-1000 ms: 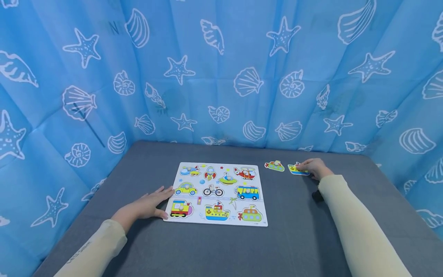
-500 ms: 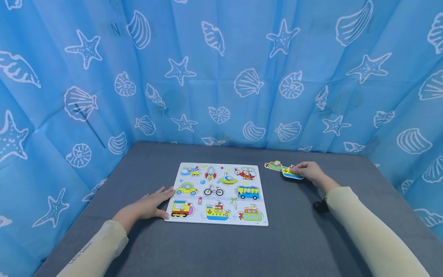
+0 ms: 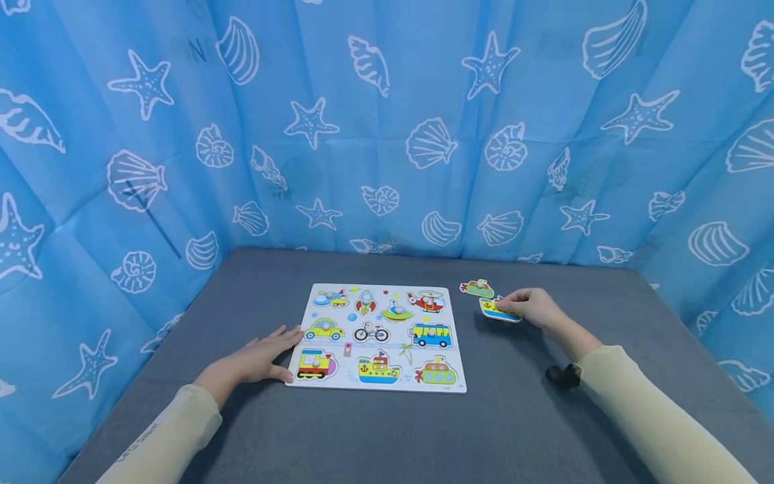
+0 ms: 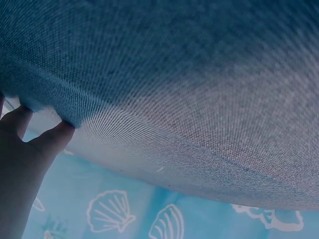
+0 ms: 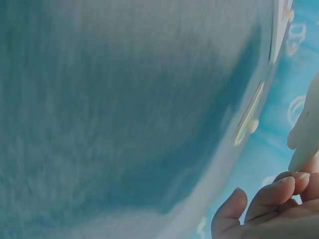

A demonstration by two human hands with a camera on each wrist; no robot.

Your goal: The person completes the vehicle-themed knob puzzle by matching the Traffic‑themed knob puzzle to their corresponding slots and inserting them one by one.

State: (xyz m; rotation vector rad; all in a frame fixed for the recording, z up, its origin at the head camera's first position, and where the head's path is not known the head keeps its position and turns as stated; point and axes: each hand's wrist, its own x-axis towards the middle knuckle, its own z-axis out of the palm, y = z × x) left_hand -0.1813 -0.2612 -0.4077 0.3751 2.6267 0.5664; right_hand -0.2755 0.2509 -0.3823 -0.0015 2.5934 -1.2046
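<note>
A ship puzzle piece (image 3: 500, 311) is pinched by its top between the fingertips of my right hand (image 3: 537, 309), raised off the grey table to the right of the board. My left hand (image 3: 256, 357) rests with fingers spread at the left edge of the white puzzle board (image 3: 351, 385). Knobbed vehicle pieces sit in the board, such as the bus (image 3: 432, 335) and train (image 3: 316, 364). The ship picture (image 3: 379, 369) and submarine picture (image 3: 437, 372) in the front row show no knobs. In the left wrist view, fingers of the left hand (image 4: 30, 144) touch the board's side.
A submarine puzzle piece (image 3: 477, 289) lies on the table just beyond the held piece. The grey cloth-covered table (image 3: 387, 437) ends at a blue curtain (image 3: 387, 168) with white shell and starfish prints. A black object (image 3: 563, 376) is at the right wrist.
My right hand has lifted the ship piece off the table and moved it left and toward me, in front of the submarine piece. The left hand and board have stayed in place.
</note>
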